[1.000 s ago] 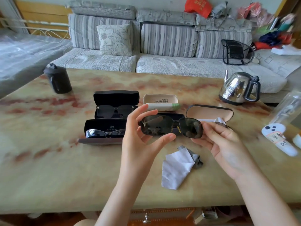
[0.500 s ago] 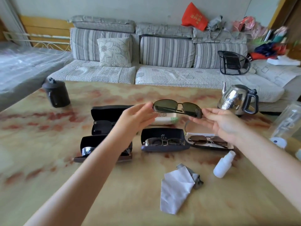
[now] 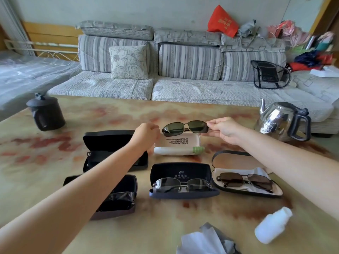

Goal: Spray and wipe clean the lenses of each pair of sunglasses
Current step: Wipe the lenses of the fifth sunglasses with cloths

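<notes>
1. The dark-lensed, thin metal-framed sunglasses point(image 3: 185, 127) hang just above the open white oval case point(image 3: 177, 146), at the far middle of the marbled beige worktop point(image 3: 183, 213). If they go down askew, a lens could scrape the case's rim.
2. Only the frame's ends are held. The left hand point(image 3: 146, 133) pinches one end with curled fingers, and the right hand point(image 3: 222, 128) pinches the other. A slip at either end would likely drop the pair.
3. Fingertips sit close to the lenses, so a small shift could smudge them.
4. Both forearms reach over other open cases. The left one crosses the black rectangular cases point(image 3: 110, 143) and could knock them.
5. The lenses are rectangular, glossy and grey-green, and the pair is roughly level. Whether the temples are folded is unclear.
</notes>
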### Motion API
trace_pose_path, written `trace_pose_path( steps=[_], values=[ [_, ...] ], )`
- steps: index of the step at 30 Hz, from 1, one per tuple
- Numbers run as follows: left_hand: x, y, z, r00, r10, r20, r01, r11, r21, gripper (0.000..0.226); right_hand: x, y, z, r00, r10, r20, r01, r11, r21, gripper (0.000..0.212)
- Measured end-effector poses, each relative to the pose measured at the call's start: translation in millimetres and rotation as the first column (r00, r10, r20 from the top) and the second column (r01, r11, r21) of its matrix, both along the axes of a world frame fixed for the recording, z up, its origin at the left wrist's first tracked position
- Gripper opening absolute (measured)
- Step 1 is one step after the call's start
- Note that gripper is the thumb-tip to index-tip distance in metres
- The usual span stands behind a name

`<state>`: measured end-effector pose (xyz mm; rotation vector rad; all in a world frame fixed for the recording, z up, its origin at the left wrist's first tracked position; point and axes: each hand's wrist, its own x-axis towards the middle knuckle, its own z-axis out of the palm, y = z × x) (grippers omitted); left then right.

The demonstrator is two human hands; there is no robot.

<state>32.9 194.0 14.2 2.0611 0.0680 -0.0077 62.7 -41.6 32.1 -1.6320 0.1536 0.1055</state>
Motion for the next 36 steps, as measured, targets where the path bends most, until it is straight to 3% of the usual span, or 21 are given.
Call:
trace_pose_path(
  steps=[3,8,13,17,20,26,31,36],
  values=[
    [-13.8,-4.6,-10.6,0.992,-0.078,0.102,0.042,0.948,0.316,0.032,9.3,-5.2,-9.1,1.0,-0.009,-0.024,0.007,0.998,-0.068,0.015],
    [-30.0,-11.0,-20.4,0.975,-0.203,0.094,0.129,0.852,0.507,0.035,11.4,-7.8,-22.4,0.997,-0.032,-0.065,0.021,0.986,-0.165,0.024],
    [-32.5,-5.2,-21.4,0.966,-0.203,0.159,0.089,0.841,0.534,0.031,13.8,1.6,-29.6,0.996,-0.015,-0.091,-0.009,0.968,-0.25,0.008],
    [-26.7,-1.9,-25.8,0.957,-0.232,0.173,0.093,0.812,0.576,0.032,20.3,-2.9,-31.9,0.995,0.039,-0.093,-0.076,0.896,-0.438,0.016],
    [-22.0,0.7,-29.0,0.949,-0.247,0.197,0.083,0.796,0.6,0.026,21.7,-6.6,-31.8,0.981,0.089,-0.174,-0.169,0.834,-0.525,0.007],
    [-20.2,4.6,-34.5,0.925,-0.286,0.25,0.072,0.779,0.623,0.02,21.2,-4.0,-36.9,0.956,0.152,-0.252,-0.275,0.77,-0.575,0.02],
    [-18.7,6.0,-33.0,0.924,-0.286,0.255,0.066,0.775,0.628,0.019,21.8,0.9,-37.5,0.968,0.17,-0.184,-0.249,0.722,-0.645,0.005],
    [-20.6,5.7,-31.1,0.929,-0.267,0.258,0.053,0.783,0.619,0.018,20.4,-1.6,-36.5,0.97,0.187,-0.156,-0.242,0.697,-0.675,0.013]
  ],
)
